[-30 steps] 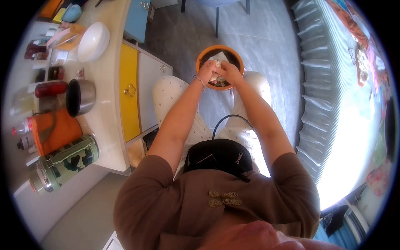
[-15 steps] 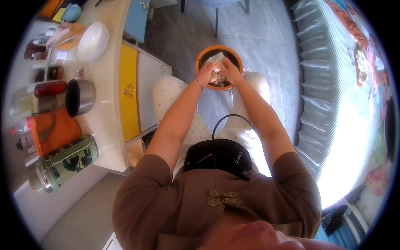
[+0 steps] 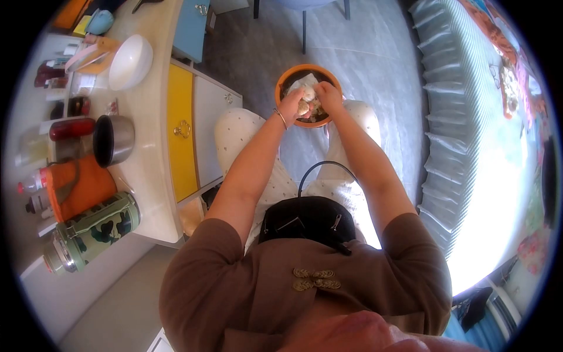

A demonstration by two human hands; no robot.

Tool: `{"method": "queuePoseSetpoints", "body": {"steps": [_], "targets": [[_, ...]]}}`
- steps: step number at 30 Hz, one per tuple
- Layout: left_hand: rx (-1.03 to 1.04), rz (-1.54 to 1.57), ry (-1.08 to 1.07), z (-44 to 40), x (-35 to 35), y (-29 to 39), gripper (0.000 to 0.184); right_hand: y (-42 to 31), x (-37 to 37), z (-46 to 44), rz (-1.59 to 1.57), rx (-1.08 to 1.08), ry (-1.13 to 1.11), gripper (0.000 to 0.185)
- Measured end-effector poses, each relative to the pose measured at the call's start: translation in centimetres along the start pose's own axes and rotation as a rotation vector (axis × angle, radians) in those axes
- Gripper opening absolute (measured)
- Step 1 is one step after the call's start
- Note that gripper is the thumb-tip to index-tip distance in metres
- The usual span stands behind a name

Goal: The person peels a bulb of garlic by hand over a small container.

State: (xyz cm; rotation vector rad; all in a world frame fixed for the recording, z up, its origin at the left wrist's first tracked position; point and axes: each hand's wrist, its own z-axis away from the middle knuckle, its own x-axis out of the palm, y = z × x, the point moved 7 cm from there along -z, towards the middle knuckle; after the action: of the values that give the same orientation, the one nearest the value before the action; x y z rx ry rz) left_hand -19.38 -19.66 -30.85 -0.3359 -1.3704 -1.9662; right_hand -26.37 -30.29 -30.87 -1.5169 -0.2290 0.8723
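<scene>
Both hands are held over a round bin [image 3: 281, 79] with an orange rim, between the knees. My left hand [image 3: 290, 107] is closed around pale, rounded lumps that look like garlic [image 3: 303, 108]; one whitish lump shows at its fingertips. Close on the other side, my right hand [image 3: 329, 97] has its fingers curled and pressed together by the lumps. Whatever is between those fingers is hidden. Inside the bin lie a crumpled whitish sheet [image 3: 305, 81] and pale scraps. A bracelet circles my left wrist.
On the left, a counter [image 3: 153, 170] holds a white bowl [image 3: 130, 63], a steel pot [image 3: 122, 141], an orange bag [image 3: 85, 186] and a camouflage flask [image 3: 105, 226]. Cabinet doors, one a yellow door [image 3: 180, 149], face my left knee. A bed [image 3: 469, 135] runs along the right; a chair stands ahead.
My hands have drawn slightly apart, and the left has turned so that more of the pale lumps shows. Both stay over the bin.
</scene>
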Motion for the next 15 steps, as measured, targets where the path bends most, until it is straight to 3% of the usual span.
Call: {"method": "queuePoseSetpoints", "body": {"steps": [2, 5, 7, 8, 10, 15], "targets": [[-0.002, 0.040, 0.010, 0.0, 0.0, 0.1, 0.032, -0.8, -0.8, 0.2, 0.079, -0.026, 0.058, 0.026], [-0.024, 0.037, 0.141, 0.1, -0.9, 0.2, 0.033, -0.1, -0.5, 0.3, 0.135, 0.081, -0.031, 0.029], [-0.025, 0.019, 0.232, 0.2, -1.7, 0.2, 0.034, 2.3, 0.5, 0.2, -0.077, 0.284, -0.062, 0.030], [-0.026, 0.020, 0.232, 0.1, -1.7, 0.3, 0.034, 2.9, 0.7, 0.0, -0.077, 0.285, -0.063, 0.030], [0.008, 0.032, 0.306, 0.1, -2.3, 0.5, 0.033, 2.9, 0.7, -0.5, 0.214, 0.131, -0.077, 0.031], [0.011, 0.033, 0.393, 0.6, -2.6, 0.7, 0.032, 1.8, -0.3, 0.0, 0.181, 0.115, -0.052, 0.033]]}}
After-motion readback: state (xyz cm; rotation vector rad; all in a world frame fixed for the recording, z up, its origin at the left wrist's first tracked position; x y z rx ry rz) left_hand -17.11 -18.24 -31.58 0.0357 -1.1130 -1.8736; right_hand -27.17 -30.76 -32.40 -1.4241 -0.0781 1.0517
